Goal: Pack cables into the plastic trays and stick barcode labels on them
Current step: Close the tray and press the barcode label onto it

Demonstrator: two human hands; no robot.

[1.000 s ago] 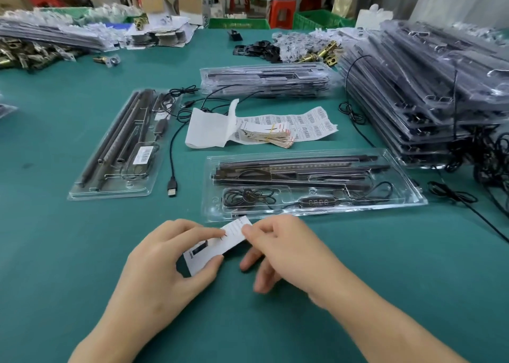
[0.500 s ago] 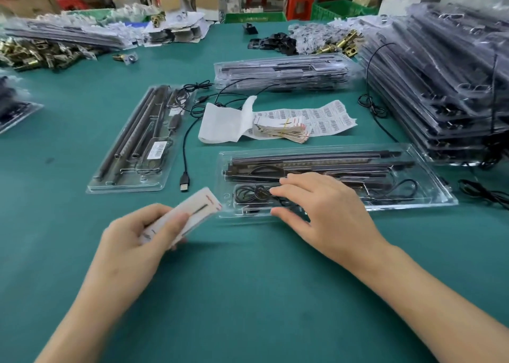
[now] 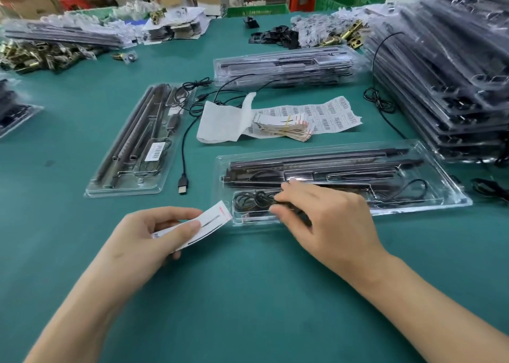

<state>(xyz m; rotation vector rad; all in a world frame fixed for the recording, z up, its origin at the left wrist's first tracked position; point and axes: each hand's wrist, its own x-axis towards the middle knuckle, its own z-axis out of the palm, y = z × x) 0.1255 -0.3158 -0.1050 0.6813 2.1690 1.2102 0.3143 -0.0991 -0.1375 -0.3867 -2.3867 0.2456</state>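
head view: backing strip [image 3: 205, 224] pinched by left hand [image 3: 143, 238]; right hand [image 3: 325, 219] fingers [image 3: 278, 197] pressed on tray [image 3: 440, 175], perhaps smoothing label [image 3: 296, 180]; creasing risked if rubbed unevenly.

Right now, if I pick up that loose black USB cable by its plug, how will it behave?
Probably floppy: the USB cable lies in loose curves on the table. Likely light, being thin. Its far end joins loops near the left tray, so it may snag.
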